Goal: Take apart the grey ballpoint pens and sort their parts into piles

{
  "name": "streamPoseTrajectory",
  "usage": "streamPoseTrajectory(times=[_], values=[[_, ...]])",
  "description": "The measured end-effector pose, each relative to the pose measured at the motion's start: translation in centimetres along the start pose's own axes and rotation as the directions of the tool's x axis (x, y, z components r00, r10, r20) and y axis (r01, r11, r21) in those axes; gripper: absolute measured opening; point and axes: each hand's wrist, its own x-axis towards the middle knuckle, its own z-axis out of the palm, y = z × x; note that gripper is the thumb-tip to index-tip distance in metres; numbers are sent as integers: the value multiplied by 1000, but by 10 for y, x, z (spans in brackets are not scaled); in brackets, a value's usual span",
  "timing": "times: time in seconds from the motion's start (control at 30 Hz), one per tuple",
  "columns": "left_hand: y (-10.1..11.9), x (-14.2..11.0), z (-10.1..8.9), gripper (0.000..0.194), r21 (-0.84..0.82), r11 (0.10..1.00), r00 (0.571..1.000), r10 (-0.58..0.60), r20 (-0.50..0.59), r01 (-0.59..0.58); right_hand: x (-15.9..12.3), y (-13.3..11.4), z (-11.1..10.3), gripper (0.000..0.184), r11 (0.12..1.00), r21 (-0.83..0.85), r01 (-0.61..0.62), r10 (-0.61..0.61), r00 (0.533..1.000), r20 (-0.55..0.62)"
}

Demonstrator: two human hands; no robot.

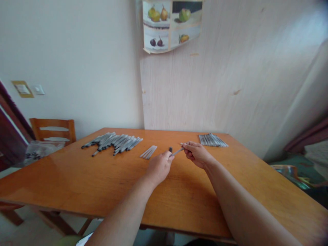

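Note:
My left hand (159, 166) is closed near the middle of the table, its fingers round one end of a thin, pale pen barrel (177, 151). A small black piece (170, 149), which looks like a pen cap, sticks up at its fingertips; whether it joins the barrel I cannot tell. My right hand (196, 153) pinches the barrel's other end, a little farther to the right. Just left of my left hand lie several whitish slim tubes (149, 152). Beyond them spreads a heap of clear pens with black ends (112, 141).
A neat row of pens (212, 140) lies at the table's back right. The wooden table (107, 184) reaches the wall. A chair (52, 130) and a clear plastic bag (38, 150) with dark pieces are at the left. A fruit poster (170, 25) hangs above.

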Motion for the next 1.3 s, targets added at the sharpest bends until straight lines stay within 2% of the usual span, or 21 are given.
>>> streamPoseTrajectory(times=[0.33, 0.47, 0.5, 0.57, 0.67, 0.73, 0.87, 1.03, 1.1, 1.17, 1.23, 1.3], values=[[2, 3, -1, 28, -136, 990, 1000, -25, 15, 27, 1, 3, 0, 34, 1000, -16, -4, 4, 1000, 8], [-6, 1, 2, 32, -196, 980, 1000, -10, 21, 14, 3, 1, -8, 33, 1000, -11, 5, -4, 1000, 8], [-10, 1, 2, 33, -218, 976, 1000, -8, 16, 11, 3, -1, -15, 33, 1000, -6, 12, -12, 1000, -14], [-22, 0, 1, 36, -266, 964, 1000, -19, -13, 15, 4, -7, -33, 33, 997, 39, 61, -55, 990, -132], [-36, 2, 0, 36, -295, 954, 986, -102, -129, 60, 7, -11, -62, 29, 990, 52, 134, -111, 944, -311], [-39, 5, 1, 35, -309, 949, 983, -117, -145, 67, 10, -7, -73, 25, 988, 24, 154, -133, 913, -385], [-40, 11, 6, 33, -313, 947, 976, -130, -176, 70, 18, 13, -74, 15, 987, -109, 118, -156, 866, -475], [-51, 10, 8, 31, -272, 955, 966, -174, -190, 119, 24, 31, -77, 12, 961, -275, 39, -179, 846, -503], [-54, 9, 8, 30, -239, 962, 967, -177, -185, 131, 26, 35, -82, 14, 904, -427, -1, -243, 820, -518], [-53, 8, 7, 30, -206, 970, 970, -163, -180, 125, 29, 38, -88, 15, 755, -651, -73, -352, 793, -497], [-52, 8, 7, 30, -195, 974, 971, -150, -184, 114, 32, 41, -92, 16, 579, -801, -152, -413, 793, -449], [-51, 8, 8, 30, -199, 974, 970, -149, -192, 110, 33, 44, -94, 21, 463, -860, -213, -397, 818, -416]])
